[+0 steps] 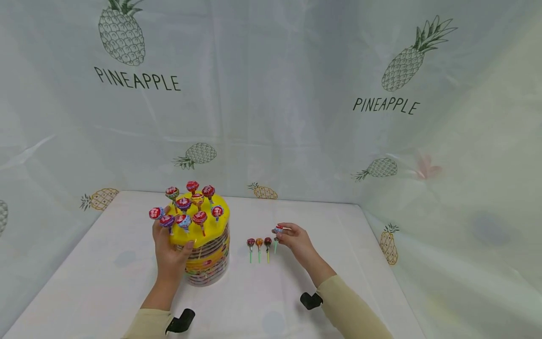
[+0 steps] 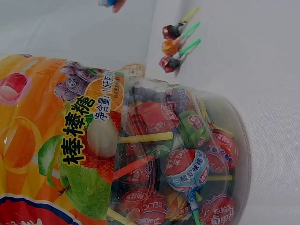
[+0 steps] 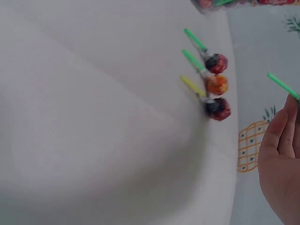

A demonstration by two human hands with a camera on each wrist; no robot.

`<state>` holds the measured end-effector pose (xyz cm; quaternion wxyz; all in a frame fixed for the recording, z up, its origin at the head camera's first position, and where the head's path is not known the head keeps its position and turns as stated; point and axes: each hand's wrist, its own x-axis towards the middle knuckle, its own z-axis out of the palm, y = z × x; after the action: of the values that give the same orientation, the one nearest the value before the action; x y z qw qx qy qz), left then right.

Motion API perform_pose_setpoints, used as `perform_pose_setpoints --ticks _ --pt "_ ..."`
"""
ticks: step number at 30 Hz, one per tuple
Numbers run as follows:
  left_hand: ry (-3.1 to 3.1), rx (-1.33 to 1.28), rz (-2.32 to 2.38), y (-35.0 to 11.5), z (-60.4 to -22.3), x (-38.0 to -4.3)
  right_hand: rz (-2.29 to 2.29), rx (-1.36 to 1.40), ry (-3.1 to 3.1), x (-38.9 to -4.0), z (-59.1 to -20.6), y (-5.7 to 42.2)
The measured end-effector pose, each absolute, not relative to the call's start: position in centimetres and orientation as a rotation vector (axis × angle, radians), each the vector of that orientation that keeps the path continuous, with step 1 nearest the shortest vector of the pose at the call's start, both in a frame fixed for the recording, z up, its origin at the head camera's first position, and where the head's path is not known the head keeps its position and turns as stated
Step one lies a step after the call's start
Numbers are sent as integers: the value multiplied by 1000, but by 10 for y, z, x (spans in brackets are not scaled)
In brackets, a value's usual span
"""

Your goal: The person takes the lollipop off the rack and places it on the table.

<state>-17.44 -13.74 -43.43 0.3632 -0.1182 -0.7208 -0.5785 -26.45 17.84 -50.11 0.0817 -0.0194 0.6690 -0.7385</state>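
Observation:
A clear plastic jar [image 2: 229, 122] of wrapped lollipops stands upright on the table, and several lollipops [image 1: 200, 217] stick up from its yellow lid [image 1: 216, 233]. My left hand [image 1: 168, 252] grips the jar at the lid's left edge, its thumb toward the front; the other fingers are partly hidden behind lollipops. To the right, my right hand [image 1: 298, 241] pinches one lollipop [image 1: 278, 230], its green stick [image 3: 282, 85] pointing down in the head view. Left of that hand, three lollipops [image 1: 259, 243] lie side by side, two with green sticks and one with a yellow stick.
A white cloth covers the table [image 1: 271, 292]. Behind it and at the sides hangs a pale curtain [image 1: 271, 117] printed with pineapples. The jar's fruit label [image 2: 70, 140] faces the left wrist camera.

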Motion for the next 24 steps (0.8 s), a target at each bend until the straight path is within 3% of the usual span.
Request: perform_pose_setpoints --ticks 16,24 --pt "-1866 -300 -1496 -139 -435 -173 -1924 -98 2206 -274 -533 194" --pt "-1894 -262 -1447 -146 -456 -186 -1768 -71 2325 -279 -539 196"
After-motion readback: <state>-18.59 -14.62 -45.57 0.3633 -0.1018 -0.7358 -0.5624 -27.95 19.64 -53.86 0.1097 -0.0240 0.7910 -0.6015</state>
